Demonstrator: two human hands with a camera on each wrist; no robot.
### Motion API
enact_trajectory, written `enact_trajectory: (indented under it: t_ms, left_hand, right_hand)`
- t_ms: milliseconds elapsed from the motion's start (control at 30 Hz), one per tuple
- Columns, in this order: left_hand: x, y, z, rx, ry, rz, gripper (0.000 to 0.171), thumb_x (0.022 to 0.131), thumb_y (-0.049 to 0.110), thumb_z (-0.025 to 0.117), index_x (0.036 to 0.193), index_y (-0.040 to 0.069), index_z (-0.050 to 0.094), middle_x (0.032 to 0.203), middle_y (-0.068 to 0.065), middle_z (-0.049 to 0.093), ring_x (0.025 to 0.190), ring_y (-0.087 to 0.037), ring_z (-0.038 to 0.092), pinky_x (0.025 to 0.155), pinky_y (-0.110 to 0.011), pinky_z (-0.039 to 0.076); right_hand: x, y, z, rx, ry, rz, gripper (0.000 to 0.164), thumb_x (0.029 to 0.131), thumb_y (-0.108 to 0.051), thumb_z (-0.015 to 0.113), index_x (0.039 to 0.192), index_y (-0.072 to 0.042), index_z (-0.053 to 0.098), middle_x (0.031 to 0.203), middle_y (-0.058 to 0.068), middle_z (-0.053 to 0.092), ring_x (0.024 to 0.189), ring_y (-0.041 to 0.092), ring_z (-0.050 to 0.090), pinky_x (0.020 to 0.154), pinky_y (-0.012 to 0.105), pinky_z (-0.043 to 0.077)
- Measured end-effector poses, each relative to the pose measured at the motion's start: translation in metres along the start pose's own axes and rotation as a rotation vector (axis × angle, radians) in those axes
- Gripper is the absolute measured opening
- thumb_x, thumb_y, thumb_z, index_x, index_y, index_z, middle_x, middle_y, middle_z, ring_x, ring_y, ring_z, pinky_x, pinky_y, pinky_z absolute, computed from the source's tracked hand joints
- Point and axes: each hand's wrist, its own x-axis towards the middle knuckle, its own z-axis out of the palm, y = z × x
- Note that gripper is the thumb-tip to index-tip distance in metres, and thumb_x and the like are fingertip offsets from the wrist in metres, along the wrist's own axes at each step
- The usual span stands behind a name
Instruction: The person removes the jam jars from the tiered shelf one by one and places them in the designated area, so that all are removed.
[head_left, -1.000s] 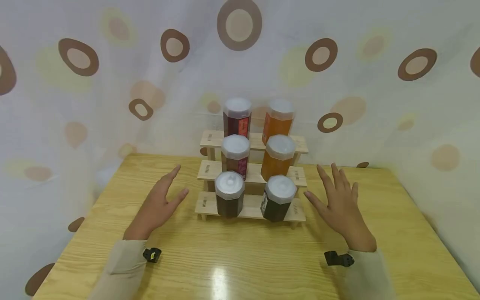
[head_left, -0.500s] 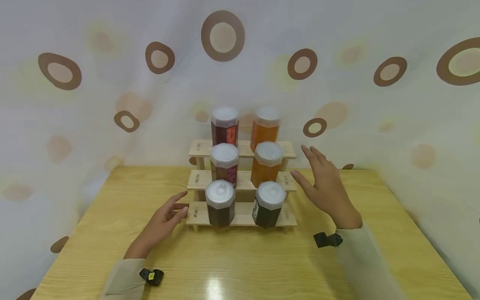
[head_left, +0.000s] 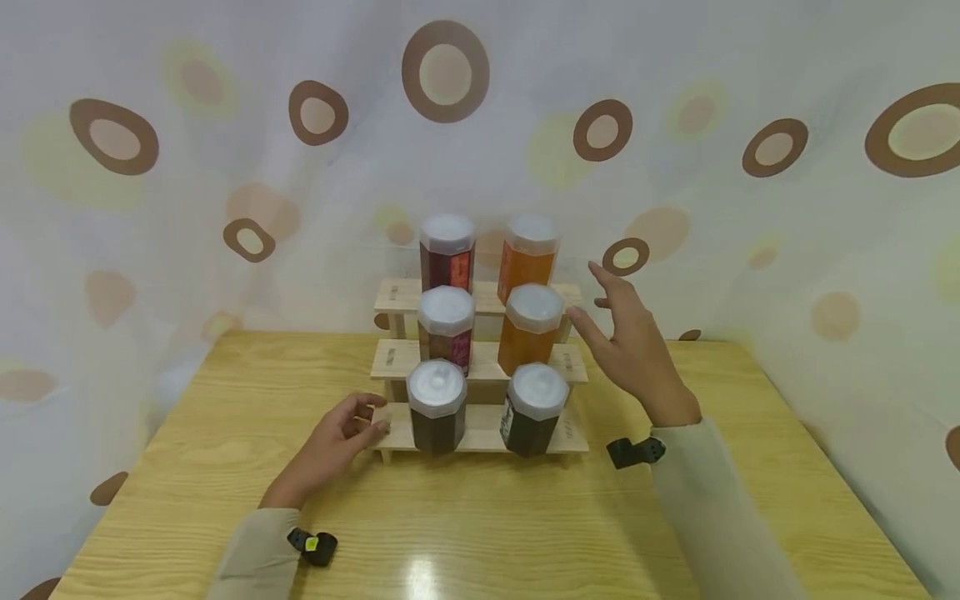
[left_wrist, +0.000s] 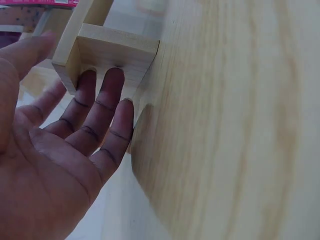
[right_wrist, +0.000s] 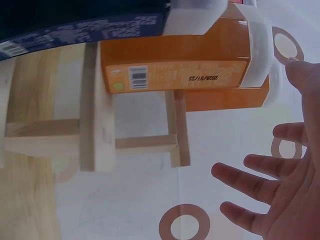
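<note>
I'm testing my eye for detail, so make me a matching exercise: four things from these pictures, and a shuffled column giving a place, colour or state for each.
1. Left hand
2. Right hand
3. Rack
4. Lids

A. Whitish
B. At one end of the bottom shelf
C. Wooden, three-tiered
D. Beside an orange jar

Pairs: 1-B, 2-D, 3-C, 4-A

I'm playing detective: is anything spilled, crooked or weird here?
Nothing stands out: the six lidded jars stand upright, two per tier of the wooden rack, and no spill shows on the wooden table.
</note>
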Motion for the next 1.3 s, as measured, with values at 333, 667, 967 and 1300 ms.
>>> enact_trajectory:
  t_ms: [333, 667, 967, 1300]
  left_hand:
    - [0.003, -0.004, 0.000, 0.008, -0.024, -0.028, 0.031, 0.098, 0.017, 0.074, 0.124, 0.002, 0.063, 0.093, -0.008, 0.061, 0.081, -0.019, 0.057, 0.072, -0.027, 0.050]
    - [0.003, -0.003, 0.003, -0.014, 0.000, -0.045, 0.039, 0.097, 0.016, 0.076, 0.131, 0.001, 0.064, 0.099, -0.012, 0.062, 0.085, -0.021, 0.059, 0.076, -0.026, 0.052]
    - [0.001, 0.000, -0.003, -0.002, 0.006, -0.041, 0.039, 0.097, 0.016, 0.075, 0.131, 0.001, 0.064, 0.102, -0.012, 0.059, 0.085, -0.020, 0.058, 0.075, -0.025, 0.052]
    - [0.002, -0.004, 0.000, -0.019, -0.018, -0.008, 0.039, 0.099, 0.015, 0.074, 0.132, -0.001, 0.063, 0.098, -0.012, 0.060, 0.080, -0.018, 0.059, 0.072, -0.025, 0.052]
  right_hand:
    - [0.031, -0.012, 0.000, 0.064, -0.047, 0.050, 0.074, 0.104, -0.036, 0.064, 0.163, -0.008, 0.028, 0.161, 0.019, 0.034, 0.121, 0.046, 0.060, 0.096, 0.061, 0.052]
    - [0.057, -0.020, -0.002, 0.099, -0.083, 0.068, 0.082, 0.101, -0.037, 0.069, 0.164, -0.009, 0.025, 0.157, 0.023, 0.037, 0.121, 0.046, 0.059, 0.100, 0.062, 0.049]
    - [0.076, -0.027, 0.000, 0.094, -0.153, 0.027, 0.080, 0.101, -0.036, 0.070, 0.164, -0.013, 0.026, 0.156, 0.019, 0.043, 0.107, 0.040, 0.068, 0.087, 0.054, 0.059]
    - [0.093, -0.031, 0.003, -0.075, -0.252, 0.085, 0.081, 0.100, -0.041, 0.071, 0.165, -0.022, 0.027, 0.148, 0.019, 0.052, 0.098, 0.037, 0.068, 0.085, 0.053, 0.058]
